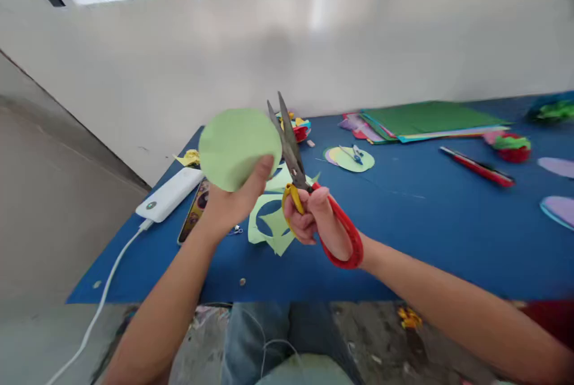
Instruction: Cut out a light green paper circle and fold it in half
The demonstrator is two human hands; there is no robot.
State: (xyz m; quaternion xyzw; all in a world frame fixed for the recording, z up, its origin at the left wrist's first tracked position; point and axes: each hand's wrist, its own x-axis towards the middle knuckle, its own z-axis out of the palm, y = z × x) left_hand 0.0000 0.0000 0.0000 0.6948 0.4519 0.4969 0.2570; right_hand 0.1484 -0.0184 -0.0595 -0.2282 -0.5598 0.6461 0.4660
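I have the left hand [235, 196] pinched shut on a pale green paper disc [235, 143], thumb over its lower right edge, held up above the left part of the worktop [403, 229]. My right hand [314, 217] is closed around the red and yellow handles of the scissors [293, 164], whose blades stand slightly parted, pointing far and left. They sit just beside the disc's right side; from this angle I can't say whether they touch it. Below lies a green offcut [278, 226] with a round hole. Left of it I see a phone [192, 217] and a white power bank [173, 193]; far right, stacked coloured sheets [434, 119].
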